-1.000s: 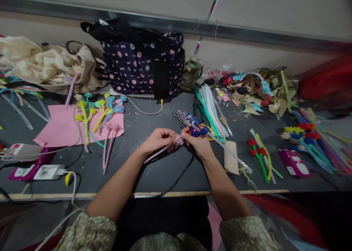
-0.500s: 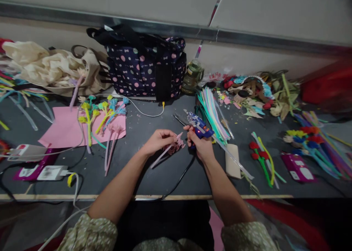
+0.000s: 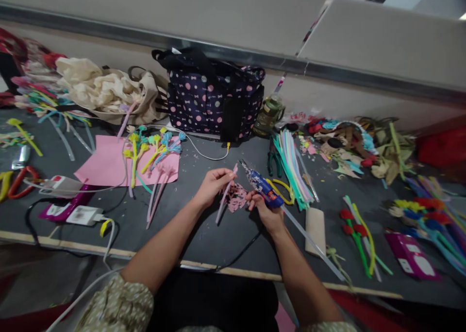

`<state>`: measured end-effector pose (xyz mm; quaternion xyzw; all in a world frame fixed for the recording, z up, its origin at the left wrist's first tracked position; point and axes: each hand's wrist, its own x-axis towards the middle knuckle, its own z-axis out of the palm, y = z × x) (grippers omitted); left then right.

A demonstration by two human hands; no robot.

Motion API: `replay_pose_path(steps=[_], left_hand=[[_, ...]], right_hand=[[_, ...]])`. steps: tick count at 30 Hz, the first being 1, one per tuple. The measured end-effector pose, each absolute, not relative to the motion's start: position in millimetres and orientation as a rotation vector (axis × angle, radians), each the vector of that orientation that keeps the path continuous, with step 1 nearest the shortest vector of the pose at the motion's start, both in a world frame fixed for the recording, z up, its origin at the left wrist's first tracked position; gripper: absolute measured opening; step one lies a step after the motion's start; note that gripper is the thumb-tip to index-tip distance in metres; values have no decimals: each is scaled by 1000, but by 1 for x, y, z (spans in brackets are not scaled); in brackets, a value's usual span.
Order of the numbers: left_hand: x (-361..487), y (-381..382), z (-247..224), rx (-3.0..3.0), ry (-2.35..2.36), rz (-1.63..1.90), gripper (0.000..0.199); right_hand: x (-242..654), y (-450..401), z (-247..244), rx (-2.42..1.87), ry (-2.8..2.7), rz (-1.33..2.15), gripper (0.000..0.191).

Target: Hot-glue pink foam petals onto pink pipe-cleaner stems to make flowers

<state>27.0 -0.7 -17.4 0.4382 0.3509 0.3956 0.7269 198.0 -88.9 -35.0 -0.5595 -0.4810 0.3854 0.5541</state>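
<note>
Pinched between thumb and fingers, the left hand (image 3: pixel 213 187) grips a slim, pale pink-lilac fuzzy stem (image 3: pixel 222 207) close to its upper end. The stem slants over the dark grey tabletop (image 3: pixel 211 247) in front of the person, its lower end pointing down and slightly left, its tip near the nozzle of a blue plastic glue gun (image 3: pixel 262 186). Whether tip and nozzle touch is too small to tell.

The right hand (image 3: pixel 268 214) is wrapped around the glue gun's handle, with the nozzle aimed away and to the left. A long, clear, rod-like glue stick (image 3: pixel 313 243) sticks out of the back of the gun, slanting down to the right past a beige, rounded block (image 3: pixel 315 229).

Between the hands lies a loose cluster of small, dusty-pink curled pieces (image 3: pixel 238 198); how it meets the left fingers is unclear. Yellow loop handles (image 3: pixel 289 191) show beyond the gun.

The stem looks very light and soft-surfaced, easily bent but probably firm enough to hold its line; a gentle pinch on its shaft, clear of the tip, should suit it. The gun looks rigid and heavier, best held by its handle, since its nozzle may be hot and the trailing glue stick could catch.
</note>
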Motion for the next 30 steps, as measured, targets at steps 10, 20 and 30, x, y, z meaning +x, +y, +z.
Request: replay_pose_path(steps=[10,20,30], left_hand=[[27,1,-21,979,798,951,37],[26,-1,-19,988,789,944,40],[26,-2,-16,1011,792,937,39]], right_hand=[[194,-88,-32,-1442,-1091,982,40],[192,-88,-30,-1480,-1066,968,42],[196,-89,-33,-1501,-1184,896,40]])
